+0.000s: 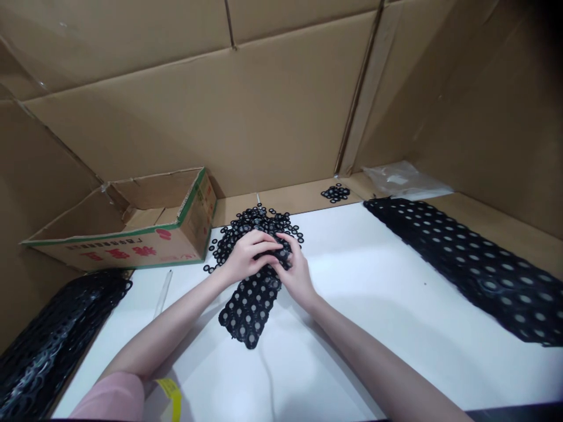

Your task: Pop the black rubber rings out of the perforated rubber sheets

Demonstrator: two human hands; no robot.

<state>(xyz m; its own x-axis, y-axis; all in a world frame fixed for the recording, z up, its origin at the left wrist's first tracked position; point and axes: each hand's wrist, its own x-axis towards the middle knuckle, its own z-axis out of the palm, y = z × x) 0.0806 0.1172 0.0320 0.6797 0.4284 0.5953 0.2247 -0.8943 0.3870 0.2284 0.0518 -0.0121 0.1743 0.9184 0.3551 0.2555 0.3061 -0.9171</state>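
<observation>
Left hand (248,255) and right hand (296,268) are clamping the dotted black strip (249,308) over the counter (352,281), beside loose rings (246,221), seemingly working at its far part, partly hidden; the next move is calling for steady two-handed support.

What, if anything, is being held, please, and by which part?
Left hand and right hand seem to hold the black dotted strip by its far end; the exact grip is hidden.
</observation>
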